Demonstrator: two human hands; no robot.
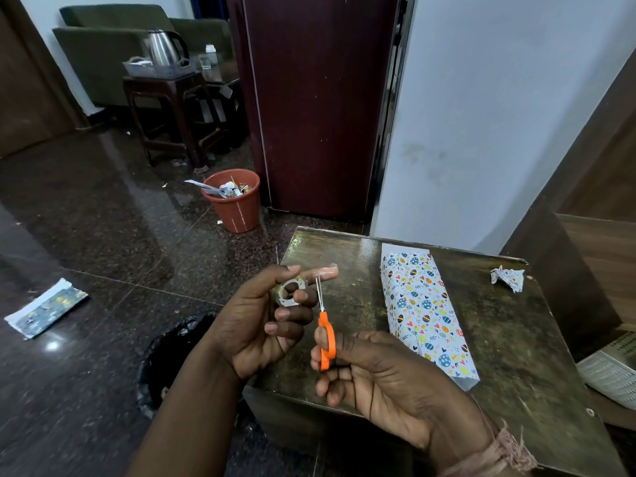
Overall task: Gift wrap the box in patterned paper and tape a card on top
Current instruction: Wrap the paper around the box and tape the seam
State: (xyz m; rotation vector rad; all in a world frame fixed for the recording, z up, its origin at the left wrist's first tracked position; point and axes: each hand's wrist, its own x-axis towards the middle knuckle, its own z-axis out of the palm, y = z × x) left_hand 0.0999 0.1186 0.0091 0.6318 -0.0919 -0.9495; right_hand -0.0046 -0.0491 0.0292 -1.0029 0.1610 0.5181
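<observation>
The box [426, 315], already covered in egg-patterned paper, lies on the tabletop [344, 270], just right of both hands. The left hand [261, 325] grips the tape roll [290, 291] with a strip pulled onto its finger. The right hand [371, 370] holds orange scissors [325, 333], probably to snip it.

Egg-patterned wrapped box [426, 311] flat on table [347, 256]

Orange bin [235, 201] on dark floor, full of scraps. Behind it: maroon fridge [316, 98]. Far left of bin: stool [172, 108] bearing kettle [165, 46]; green sofa [103, 43] beyond.
</observation>
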